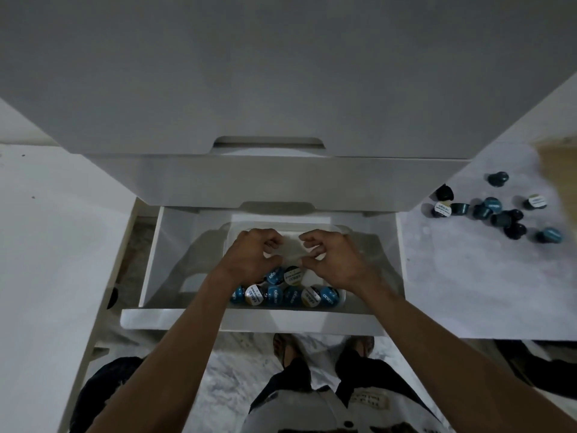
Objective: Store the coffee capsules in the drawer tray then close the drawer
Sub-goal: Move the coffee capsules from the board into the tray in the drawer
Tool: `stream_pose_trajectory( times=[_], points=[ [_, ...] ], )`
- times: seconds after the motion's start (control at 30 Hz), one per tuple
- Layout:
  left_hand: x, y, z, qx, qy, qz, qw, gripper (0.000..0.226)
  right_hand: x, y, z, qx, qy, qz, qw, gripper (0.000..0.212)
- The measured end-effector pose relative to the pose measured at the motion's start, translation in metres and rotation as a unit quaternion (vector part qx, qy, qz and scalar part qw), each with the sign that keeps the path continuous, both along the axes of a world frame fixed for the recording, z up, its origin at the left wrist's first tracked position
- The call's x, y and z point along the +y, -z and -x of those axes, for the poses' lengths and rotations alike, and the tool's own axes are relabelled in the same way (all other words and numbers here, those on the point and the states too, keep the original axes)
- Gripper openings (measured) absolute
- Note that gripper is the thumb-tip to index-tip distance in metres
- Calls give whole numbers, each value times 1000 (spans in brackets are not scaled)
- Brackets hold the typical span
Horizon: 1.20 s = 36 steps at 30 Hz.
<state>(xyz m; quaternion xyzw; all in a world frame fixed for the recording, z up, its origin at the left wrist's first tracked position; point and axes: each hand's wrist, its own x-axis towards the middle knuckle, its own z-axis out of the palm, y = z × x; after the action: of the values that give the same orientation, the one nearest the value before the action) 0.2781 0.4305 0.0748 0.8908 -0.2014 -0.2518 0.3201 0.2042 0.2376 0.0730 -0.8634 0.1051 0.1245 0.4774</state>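
both the left hand (pixel 249 254) and right hand (pixel 331 257) hover half-curled, empty, over label-up capsules (pixel 282 295) rowed across the tray (pixel 312 228).

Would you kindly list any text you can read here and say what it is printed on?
None reads for certain.
Capsule lids in the tray: a short white logo word, too blurred to quote.
Capsule lids on the counter: print too small.
Shirt label: dark marks, illegible.

Home kitchen: white drawer unit (pixel 281 182), marble floor (pixel 231 370), coffee capsules (pixel 496 210).
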Motion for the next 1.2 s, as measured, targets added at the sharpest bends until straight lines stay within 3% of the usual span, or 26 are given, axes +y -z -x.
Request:
stream_pose_trajectory(
  times=[0.13,0.37,0.5,0.67,0.93,1.07,1.2],
  points=[
    [-17,-15,8,-13,-19,16,1000,33,-11,-16,10,-7,27,-48,998,51],
    [-81,-42,41,-48,-40,55,997,30,-70,-51,44,-67,38,-49,996,48],
    [-154,-57,72,-86,-56,95,990,15,-151,-63,75,-126,73,-40,988,36],
    [-277,-55,113,-59,-58,132,988,13,-281,-55,113,-130,140,-24,981,25],
    [-427,-10,151,-42,-34,78,995,22,-438,-6,158,-62,207,144,966,13],
    [-476,15,152,-62,-31,36,997,29,-469,17,167,-36,224,177,958,26],
    [-515,41,149,-84,11,-34,996,39,-480,40,166,-67,209,198,955,28]
  ],
)
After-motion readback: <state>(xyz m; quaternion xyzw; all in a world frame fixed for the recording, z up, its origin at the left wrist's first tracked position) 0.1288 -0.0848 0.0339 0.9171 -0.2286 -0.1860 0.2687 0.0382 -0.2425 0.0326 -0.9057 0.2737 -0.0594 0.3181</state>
